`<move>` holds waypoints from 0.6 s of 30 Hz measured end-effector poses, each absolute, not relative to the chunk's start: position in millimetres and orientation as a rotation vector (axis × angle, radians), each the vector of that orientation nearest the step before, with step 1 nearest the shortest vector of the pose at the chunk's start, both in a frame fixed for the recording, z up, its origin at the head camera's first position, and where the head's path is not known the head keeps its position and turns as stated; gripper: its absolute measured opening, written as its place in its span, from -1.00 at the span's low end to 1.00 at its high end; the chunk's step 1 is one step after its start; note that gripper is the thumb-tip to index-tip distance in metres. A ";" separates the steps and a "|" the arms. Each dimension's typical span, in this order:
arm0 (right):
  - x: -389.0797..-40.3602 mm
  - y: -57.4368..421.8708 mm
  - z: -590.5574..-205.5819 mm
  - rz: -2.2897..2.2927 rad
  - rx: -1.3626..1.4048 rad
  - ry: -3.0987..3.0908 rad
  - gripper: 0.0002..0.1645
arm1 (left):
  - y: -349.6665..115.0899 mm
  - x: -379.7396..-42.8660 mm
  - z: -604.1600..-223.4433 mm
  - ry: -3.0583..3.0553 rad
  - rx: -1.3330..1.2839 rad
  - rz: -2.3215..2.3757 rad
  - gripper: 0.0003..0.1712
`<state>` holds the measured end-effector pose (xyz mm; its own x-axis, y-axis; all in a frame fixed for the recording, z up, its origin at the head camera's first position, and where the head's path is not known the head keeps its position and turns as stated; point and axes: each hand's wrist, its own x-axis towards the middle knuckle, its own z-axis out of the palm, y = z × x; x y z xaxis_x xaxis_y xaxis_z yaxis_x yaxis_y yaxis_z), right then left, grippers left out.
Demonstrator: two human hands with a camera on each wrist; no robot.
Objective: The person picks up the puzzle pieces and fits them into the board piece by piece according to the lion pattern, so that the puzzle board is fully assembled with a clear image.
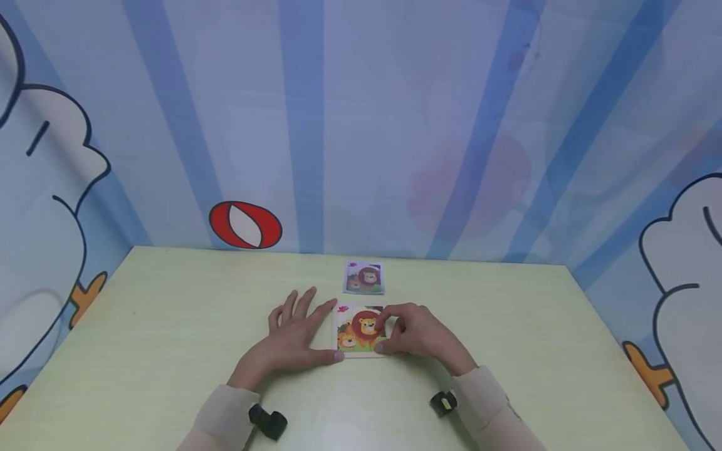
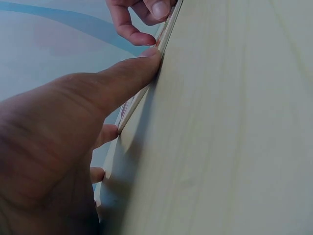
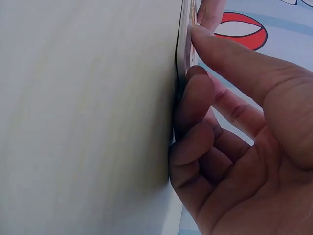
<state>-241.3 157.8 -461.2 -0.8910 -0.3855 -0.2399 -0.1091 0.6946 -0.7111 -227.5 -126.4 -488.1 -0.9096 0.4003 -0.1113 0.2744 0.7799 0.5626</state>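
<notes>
A thin square board with a lion picture [image 1: 355,338] lies flat on the table, with a pale rim along its left and bottom edges. My left hand [image 1: 296,338] is spread at its left side, index fingertip at the upper corner and thumb at the lower one. In the left wrist view the left thumb [image 2: 132,78] presses on the board's edge. My right hand [image 1: 420,332] holds the board's right side between curled index finger and thumb. In the right wrist view the right thumb [image 3: 230,58] lies on its face, while the other fingers curl beside the edge.
A smaller, paler card with a similar lion picture [image 1: 363,278] lies just behind the board, near the table's back edge. The pale wood-grain table [image 1: 186,300] ends at a blue striped backdrop [image 1: 361,125] with cartoon figures on both sides.
</notes>
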 end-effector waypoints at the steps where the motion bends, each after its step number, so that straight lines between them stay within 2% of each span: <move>1: -241.1 157.9 -460.7 -1.026 -0.385 2.535 -0.71 | -126.4 -227.6 -489.0 2.746 0.529 0.822 0.18; 18: -243.4 160.3 -461.1 -1.071 -0.431 2.519 -0.69 | -125.2 -227.2 -486.0 2.754 0.506 0.776 0.18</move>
